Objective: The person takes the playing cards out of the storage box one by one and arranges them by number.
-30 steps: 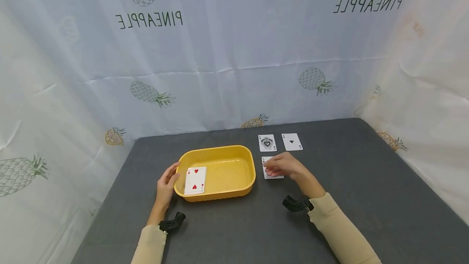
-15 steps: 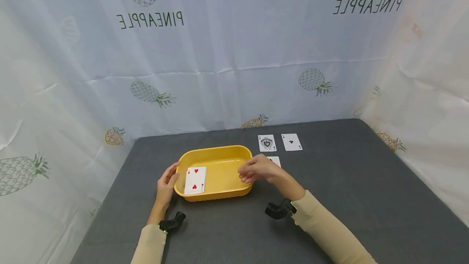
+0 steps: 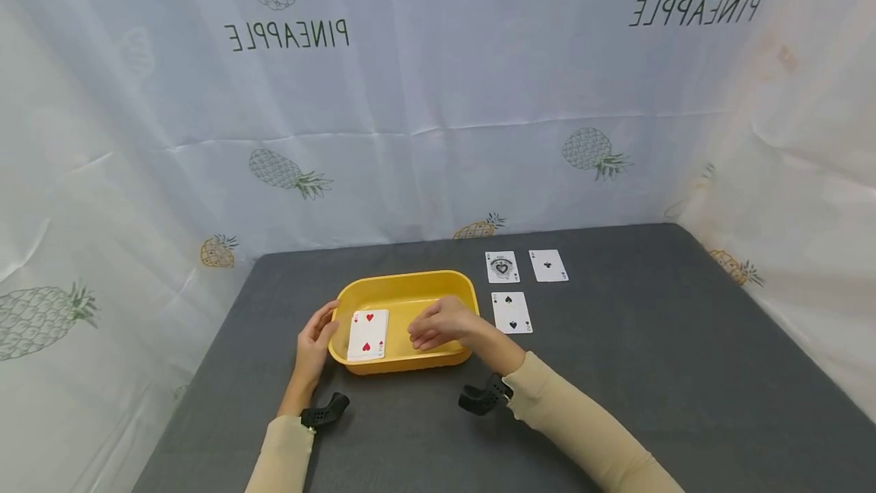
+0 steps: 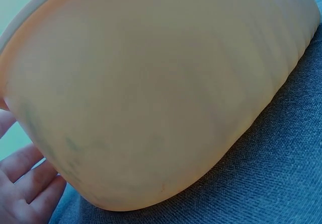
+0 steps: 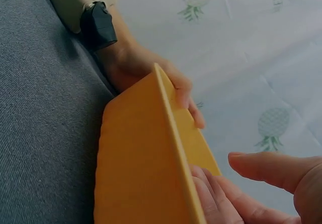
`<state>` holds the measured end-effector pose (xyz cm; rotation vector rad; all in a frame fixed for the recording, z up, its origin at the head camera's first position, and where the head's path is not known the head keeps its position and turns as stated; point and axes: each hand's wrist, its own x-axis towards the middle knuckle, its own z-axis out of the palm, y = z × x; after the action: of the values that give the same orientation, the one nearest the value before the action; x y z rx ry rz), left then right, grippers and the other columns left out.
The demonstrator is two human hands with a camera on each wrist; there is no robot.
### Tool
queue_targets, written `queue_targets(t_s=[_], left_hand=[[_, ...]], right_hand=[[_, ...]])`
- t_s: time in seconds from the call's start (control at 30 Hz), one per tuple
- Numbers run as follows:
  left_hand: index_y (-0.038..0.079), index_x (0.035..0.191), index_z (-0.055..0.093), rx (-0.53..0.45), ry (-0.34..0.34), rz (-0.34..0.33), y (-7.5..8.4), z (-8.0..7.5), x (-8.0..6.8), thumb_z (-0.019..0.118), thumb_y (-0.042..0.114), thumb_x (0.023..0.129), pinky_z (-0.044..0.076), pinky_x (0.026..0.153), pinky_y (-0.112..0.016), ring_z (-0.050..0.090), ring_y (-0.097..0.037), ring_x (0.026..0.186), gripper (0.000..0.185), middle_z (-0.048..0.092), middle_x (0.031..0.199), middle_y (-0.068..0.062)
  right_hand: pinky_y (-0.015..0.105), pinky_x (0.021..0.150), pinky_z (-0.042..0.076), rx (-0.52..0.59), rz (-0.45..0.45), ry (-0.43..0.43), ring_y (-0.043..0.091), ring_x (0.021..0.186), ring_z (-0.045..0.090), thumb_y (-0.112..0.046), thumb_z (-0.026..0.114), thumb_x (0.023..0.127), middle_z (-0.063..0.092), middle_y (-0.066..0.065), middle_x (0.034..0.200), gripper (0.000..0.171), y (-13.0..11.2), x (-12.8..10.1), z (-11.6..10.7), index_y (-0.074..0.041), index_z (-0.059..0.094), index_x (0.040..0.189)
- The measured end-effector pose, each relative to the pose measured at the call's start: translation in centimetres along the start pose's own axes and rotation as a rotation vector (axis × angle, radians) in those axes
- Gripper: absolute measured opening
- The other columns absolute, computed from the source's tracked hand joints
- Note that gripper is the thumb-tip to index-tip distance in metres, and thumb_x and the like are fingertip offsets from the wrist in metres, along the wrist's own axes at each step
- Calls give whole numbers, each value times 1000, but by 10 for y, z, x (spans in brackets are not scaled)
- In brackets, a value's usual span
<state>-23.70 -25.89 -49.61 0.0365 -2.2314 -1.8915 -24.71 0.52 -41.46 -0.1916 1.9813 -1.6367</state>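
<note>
Yellow tray (image 3: 404,286) between both hands, 1 card (image 3: 367,334) inside.

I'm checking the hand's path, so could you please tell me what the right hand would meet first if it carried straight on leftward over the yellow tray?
Probably the two of hearts card lying in the yellow tray; the right hand points at it, though its height above the tray floor is unclear.
</note>
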Motion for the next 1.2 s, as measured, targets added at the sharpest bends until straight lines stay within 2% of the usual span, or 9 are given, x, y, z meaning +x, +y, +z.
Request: queue_targets(t_s=[0.23, 0.5, 0.7, 0.87, 1.07, 1.13, 1.2], left_hand=[[1, 138, 48, -8, -5, 13, 0, 0, 0, 50, 17, 100, 41, 89, 0, 48, 20, 109, 41, 51, 114, 34], [5, 139, 49, 5, -7, -17, 1, 0, 1, 51, 18, 100, 42, 88, -1, 49, 19, 109, 41, 51, 119, 26], [7, 139, 49, 10, -5, -30, 1, 0, 1, 51, 18, 100, 41, 88, 0, 48, 19, 110, 41, 51, 119, 28], [7, 139, 49, 5, -4, -25, 1, 0, 1, 51, 17, 100, 41, 88, -1, 49, 16, 111, 41, 51, 115, 32], [7, 139, 49, 20, 3, -20, 0, 0, 1, 51, 17, 100, 41, 88, -1, 49, 17, 110, 40, 52, 115, 32], [7, 139, 50, 24, 4, -26, 0, 0, 2, 51, 17, 100, 41, 88, 0, 48, 18, 109, 40, 51, 116, 30], [8, 139, 50, 26, 4, -31, 0, 0, 3, 51, 18, 100, 41, 88, 0, 48, 18, 109, 40, 51, 117, 29]], right_hand=[[26, 60, 58, 32, 59, 33, 12, 59, 68, -6, 68, 86, 71, 9, 74, 26, 4, 14, 13, 13, 68, 104], [23, 53, 56, 72, 116, 118, 12, 53, 65, -4, 70, 82, 67, 6, 64, 14, 12, 33, 25, 9, 72, 89], [23, 53, 55, 72, 195, 172, 13, 53, 66, -5, 73, 81, 70, 10, 69, 13, 9, 43, 33, 6, 73, 87], [25, 59, 57, 115, 244, 209, 18, 61, 71, -4, 73, 81, 74, 16, 79, 15, 7, 48, 38, 6, 71, 91], [31, 74, 59, 183, 240, 191, 27, 84, 74, -3, 71, 82, 73, 21, 96, 26, 4, 46, 45, 8, 69, 106], [31, 74, 59, 203, 263, 211, 27, 83, 74, -3, 71, 82, 73, 21, 96, 39, 3, 47, 47, 9, 61, 118], [29, 70, 59, 215, 291, 256, 26, 81, 75, -2, 73, 80, 74, 20, 92, 48, 1, 51, 49, 8, 54, 123]])
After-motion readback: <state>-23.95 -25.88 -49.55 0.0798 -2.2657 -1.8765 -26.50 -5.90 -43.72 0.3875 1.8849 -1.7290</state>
